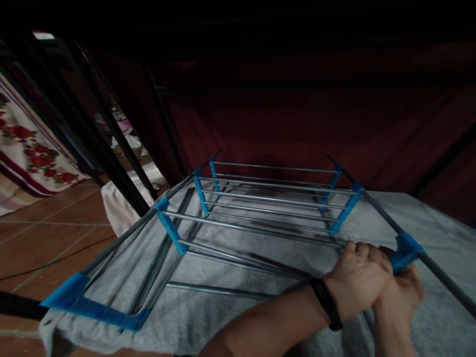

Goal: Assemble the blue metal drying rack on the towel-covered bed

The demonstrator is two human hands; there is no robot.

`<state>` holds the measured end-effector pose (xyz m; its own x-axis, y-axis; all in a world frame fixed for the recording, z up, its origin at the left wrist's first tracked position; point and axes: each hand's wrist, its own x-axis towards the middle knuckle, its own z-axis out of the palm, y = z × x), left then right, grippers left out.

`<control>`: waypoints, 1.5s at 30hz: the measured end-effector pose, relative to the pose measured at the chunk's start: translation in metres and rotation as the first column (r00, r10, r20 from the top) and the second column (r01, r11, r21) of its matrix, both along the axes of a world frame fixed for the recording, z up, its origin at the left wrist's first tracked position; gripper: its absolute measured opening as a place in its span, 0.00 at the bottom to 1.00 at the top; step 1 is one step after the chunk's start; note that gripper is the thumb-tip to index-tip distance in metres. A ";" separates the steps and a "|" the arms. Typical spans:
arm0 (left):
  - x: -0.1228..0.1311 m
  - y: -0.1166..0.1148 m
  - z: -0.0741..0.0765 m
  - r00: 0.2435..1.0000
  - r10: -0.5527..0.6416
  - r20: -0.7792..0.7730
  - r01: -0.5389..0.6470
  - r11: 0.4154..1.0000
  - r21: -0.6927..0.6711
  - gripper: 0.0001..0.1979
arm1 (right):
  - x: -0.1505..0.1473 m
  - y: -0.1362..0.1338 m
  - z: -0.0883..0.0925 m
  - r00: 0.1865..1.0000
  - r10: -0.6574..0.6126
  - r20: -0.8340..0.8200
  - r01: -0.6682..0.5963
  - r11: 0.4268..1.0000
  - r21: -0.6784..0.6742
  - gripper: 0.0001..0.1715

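A clothes drying rack with thin metal rods (241, 199) and blue plastic brackets stands on a grey towel-like cloth (223, 317). On its right side, both hands meet at one blue bracket (408, 248). My left hand (366, 270), with a black band on its wrist, is closed over the inner end of this bracket. Lower and to the right, my right hand (403, 295) is wrapped around the same bracket from beneath. The fingers partly hide the bracket's lower part and the rod ends there. At the near left, another blue bracket (100, 311) has no rod running across from it.
A loose-looking metal rod (219, 290) lies low across the rack. Dark red fabric (297, 119) hangs behind. Black metal posts (107, 158) rise at the left, beside a striped cloth (121, 206) and a flowered cloth (37, 153). A dark cable (55, 260) crosses the tiled floor.
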<state>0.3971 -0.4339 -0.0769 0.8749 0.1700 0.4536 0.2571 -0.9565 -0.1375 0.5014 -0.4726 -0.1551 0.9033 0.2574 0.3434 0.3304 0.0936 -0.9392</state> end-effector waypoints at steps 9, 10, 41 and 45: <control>0.012 0.028 0.013 0.995 -0.060 -0.082 0.044 0.982 -0.181 0.14 | -0.012 0.001 0.031 0.987 0.016 0.161 -0.010 0.999 -0.036 0.19; 0.011 0.028 0.014 0.995 -0.061 -0.081 0.045 0.981 -0.188 0.14 | -0.012 0.000 0.033 0.981 0.015 0.193 -0.004 0.999 -0.054 0.19; 0.008 0.021 0.051 0.991 -0.023 -0.131 -0.015 0.960 -0.280 0.13 | -0.008 -0.004 0.030 0.974 -0.014 0.227 0.012 1.000 0.008 0.22; 0.006 0.020 0.055 0.989 -0.027 -0.149 -0.013 0.965 -0.262 0.13 | -0.006 0.000 0.028 0.991 0.011 0.136 -0.026 0.994 0.110 0.23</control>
